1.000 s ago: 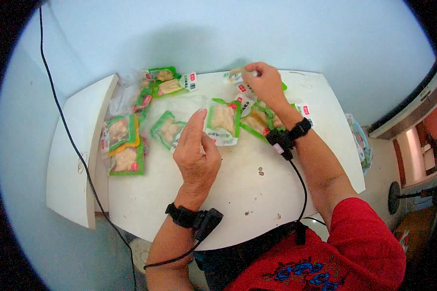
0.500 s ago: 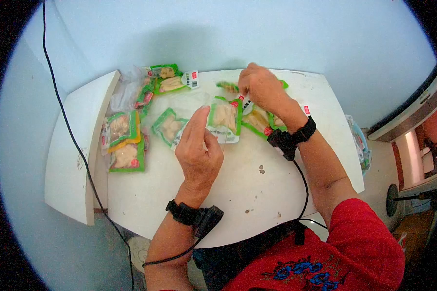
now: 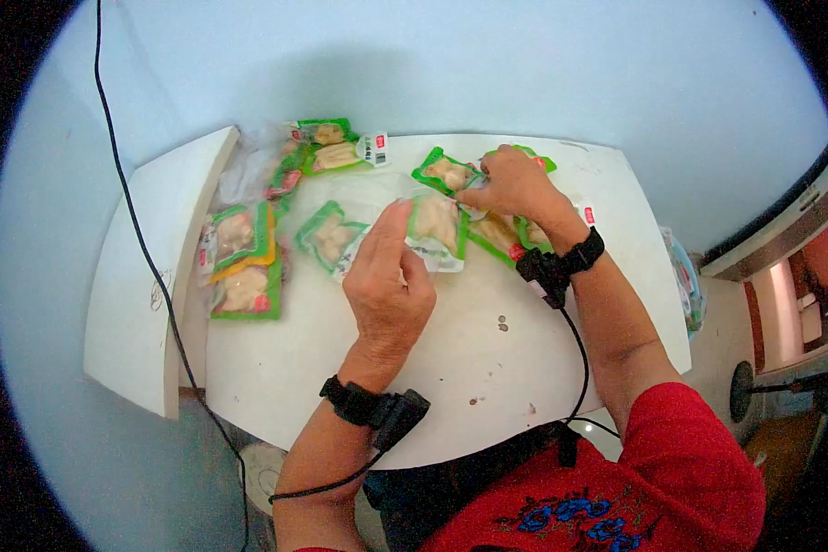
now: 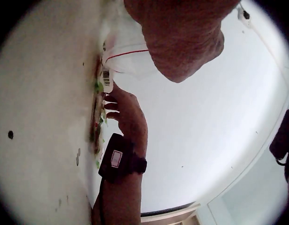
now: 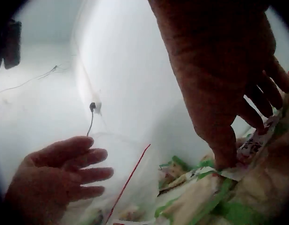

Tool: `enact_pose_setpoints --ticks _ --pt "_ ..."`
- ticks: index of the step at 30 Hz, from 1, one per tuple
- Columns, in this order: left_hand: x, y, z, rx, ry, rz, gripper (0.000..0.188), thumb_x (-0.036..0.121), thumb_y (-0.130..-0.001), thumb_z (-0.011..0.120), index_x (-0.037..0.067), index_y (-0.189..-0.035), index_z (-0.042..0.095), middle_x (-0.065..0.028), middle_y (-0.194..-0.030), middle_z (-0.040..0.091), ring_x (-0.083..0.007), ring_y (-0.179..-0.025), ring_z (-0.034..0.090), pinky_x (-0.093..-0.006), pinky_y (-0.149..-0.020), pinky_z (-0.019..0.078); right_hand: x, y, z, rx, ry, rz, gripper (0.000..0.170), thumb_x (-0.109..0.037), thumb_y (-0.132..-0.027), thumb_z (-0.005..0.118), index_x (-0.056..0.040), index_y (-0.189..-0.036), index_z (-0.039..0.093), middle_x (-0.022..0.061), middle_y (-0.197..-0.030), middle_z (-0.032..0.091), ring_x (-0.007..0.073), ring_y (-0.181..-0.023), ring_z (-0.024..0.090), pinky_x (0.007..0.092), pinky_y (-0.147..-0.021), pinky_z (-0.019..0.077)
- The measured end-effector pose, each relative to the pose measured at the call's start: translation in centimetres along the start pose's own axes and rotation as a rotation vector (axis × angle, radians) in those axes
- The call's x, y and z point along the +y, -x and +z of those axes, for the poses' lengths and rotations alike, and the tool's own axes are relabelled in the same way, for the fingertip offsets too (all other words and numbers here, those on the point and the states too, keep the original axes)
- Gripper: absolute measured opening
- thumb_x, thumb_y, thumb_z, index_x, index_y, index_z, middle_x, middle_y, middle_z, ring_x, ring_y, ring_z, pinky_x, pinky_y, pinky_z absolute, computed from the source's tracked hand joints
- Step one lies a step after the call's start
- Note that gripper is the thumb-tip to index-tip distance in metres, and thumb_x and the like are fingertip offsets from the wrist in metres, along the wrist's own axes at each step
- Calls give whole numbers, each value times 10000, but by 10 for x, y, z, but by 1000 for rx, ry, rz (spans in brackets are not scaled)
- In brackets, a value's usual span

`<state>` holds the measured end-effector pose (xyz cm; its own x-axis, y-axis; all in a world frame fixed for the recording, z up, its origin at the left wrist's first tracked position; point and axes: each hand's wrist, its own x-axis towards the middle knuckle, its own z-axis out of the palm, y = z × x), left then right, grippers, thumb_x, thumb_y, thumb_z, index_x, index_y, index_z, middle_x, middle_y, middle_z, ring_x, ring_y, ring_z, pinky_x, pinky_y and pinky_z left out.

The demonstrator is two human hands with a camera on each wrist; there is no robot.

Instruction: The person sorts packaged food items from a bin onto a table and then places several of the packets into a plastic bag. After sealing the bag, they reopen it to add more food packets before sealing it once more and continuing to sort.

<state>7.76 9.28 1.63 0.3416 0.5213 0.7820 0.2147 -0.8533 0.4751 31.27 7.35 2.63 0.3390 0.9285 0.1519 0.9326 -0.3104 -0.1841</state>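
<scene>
My right hand (image 3: pixel 517 187) reaches down over a cluster of green-edged food pouches at the back right. In the right wrist view its fingers are spread, and the thumb touches the white edge of a pouch (image 5: pixel 200 199). Just left of this hand, a green-edged pouch (image 3: pixel 446 172) with pale pieces lies on the table. My left hand (image 3: pixel 388 285) is raised with straight fingers, edge-on to the head camera. A clear plastic bag (image 3: pixel 363 190) with a red line spreads beyond it. Two pouches, one pale and square (image 3: pixel 437 223) and one at the left (image 3: pixel 329 236), lie close to its fingertips.
More pouches (image 3: pixel 244 290) are stacked at the left against a raised white side panel (image 3: pixel 161 276). Others (image 3: pixel 333 156) lie at the back left by a crumpled clear bag. A black cable (image 3: pixel 143 230) hangs down the left side. The wall (image 3: pixel 488 74) bounds the table's back.
The right hand has let go of a pouch at the back; that pouch now lies flat, and the hand has come forward and down onto the cluster. The left hand has hardly moved.
</scene>
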Motion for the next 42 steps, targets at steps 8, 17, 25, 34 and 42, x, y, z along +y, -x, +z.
enact_pose_setpoints --ticks 8,17,25,34,42 --pt "-1 3 4 6 62 24 522 -108 -719 529 21 -1222 583 -208 -1169 623 -358 -1027 629 -405 -858 524 5 1 0 60 -118 37 695 -478 -578 820 68 -953 609 207 -946 638 317 -910 600 389 -806 482" --pt "0 5 2 -58 85 -49 532 -103 -734 510 8 -1253 549 -225 -1234 591 -373 -1124 589 -414 -938 494 35 -22 28 72 -767 168 318 -149 -736 752 27 -947 593 65 -810 635 133 -662 609 261 -555 493" --pt "3 0 1 -48 81 7 531 -120 -729 501 -47 -1256 507 -251 -1258 539 -388 -1150 551 -411 -957 479 7 14 -60 165 -1000 191 189 -50 -820 646 10 -995 607 42 -839 645 114 -701 628 253 -583 519" --pt "4 3 2 -68 111 -29 590 -137 -742 511 -53 -1322 441 -267 -1339 466 -402 -1243 470 -418 -1027 426 -10 118 -67 -126 -1462 288 149 -28 -854 656 11 -998 655 75 -910 684 152 -761 651 298 -702 536" --pt "4 -1 1 -73 146 -25 660 -134 -722 482 -30 -1370 412 -264 -1390 440 -389 -1297 434 -435 -1089 358 -46 114 -51 -76 -1625 293 156 -24 -909 589 36 -1040 649 96 -983 690 159 -864 662 313 -783 542"
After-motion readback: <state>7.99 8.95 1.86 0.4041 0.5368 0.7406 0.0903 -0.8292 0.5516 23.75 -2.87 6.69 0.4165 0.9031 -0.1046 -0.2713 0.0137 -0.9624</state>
